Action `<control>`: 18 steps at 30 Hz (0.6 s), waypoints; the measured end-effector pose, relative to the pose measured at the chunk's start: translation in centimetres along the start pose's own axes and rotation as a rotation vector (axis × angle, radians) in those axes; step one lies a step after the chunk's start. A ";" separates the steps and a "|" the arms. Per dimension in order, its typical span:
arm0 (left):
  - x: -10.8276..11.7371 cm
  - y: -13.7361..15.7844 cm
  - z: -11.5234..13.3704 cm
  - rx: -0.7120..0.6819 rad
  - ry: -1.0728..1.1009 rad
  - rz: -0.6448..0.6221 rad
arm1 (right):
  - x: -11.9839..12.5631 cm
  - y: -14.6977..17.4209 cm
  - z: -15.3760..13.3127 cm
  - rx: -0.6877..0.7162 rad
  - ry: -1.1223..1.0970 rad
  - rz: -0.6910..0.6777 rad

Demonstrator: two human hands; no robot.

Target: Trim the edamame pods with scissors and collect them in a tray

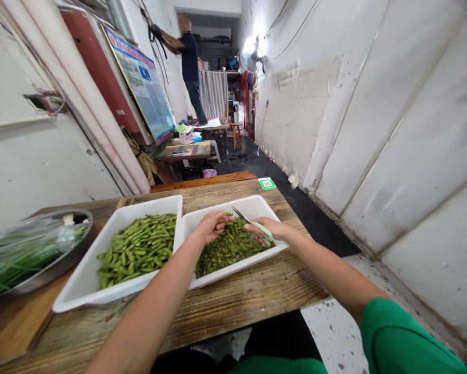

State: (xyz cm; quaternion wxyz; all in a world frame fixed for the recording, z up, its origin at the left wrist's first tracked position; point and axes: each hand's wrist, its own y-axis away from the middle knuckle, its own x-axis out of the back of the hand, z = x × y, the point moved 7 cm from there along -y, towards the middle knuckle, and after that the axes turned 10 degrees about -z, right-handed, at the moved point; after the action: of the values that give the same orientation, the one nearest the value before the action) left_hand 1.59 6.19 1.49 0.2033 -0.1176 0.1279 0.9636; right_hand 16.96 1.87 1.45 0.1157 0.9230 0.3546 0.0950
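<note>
In the head view my right hand (272,226) is closed round a pair of scissors (265,230) with pale green handles, their blades pointing up and left. My left hand (212,227) pinches a green edamame pod (228,213) near the blade tips. Both hands are above the right white tub (226,278), which holds many edamame pods (227,249), some dark and wet-looking. Beside it on the left, another white tub (77,300) holds a heap of edamame pods (137,249).
Both tubs stand on a wooden table (252,296). At far left a metal basin (85,236) holds bagged green stalks (26,259). A QR-code card (267,183) lies at the far table corner. Further back, a person (190,65) stands raised by the left wall, arms lifted towards cables.
</note>
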 end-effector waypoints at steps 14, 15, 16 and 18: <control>-0.7 -0.8 -1.5 0.038 -0.068 0.036 | -0.8 0.1 -0.5 0.012 -0.049 -0.088; -0.8 -0.8 -1.6 0.041 -0.092 0.038 | -0.6 0.1 -0.5 0.017 -0.045 -0.063; -0.8 -0.7 -1.6 0.049 -0.114 0.036 | -0.5 0.1 -0.6 0.018 -0.040 -0.040; -1.0 -0.6 -1.7 0.077 -0.151 0.025 | -0.3 0.2 -0.6 0.018 -0.034 -0.006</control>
State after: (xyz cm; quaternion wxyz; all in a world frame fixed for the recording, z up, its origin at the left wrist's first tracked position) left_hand 3.04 5.88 0.02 0.2046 -0.0350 0.1505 0.9666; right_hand 16.70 1.62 2.06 0.1140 0.9244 0.3561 0.0756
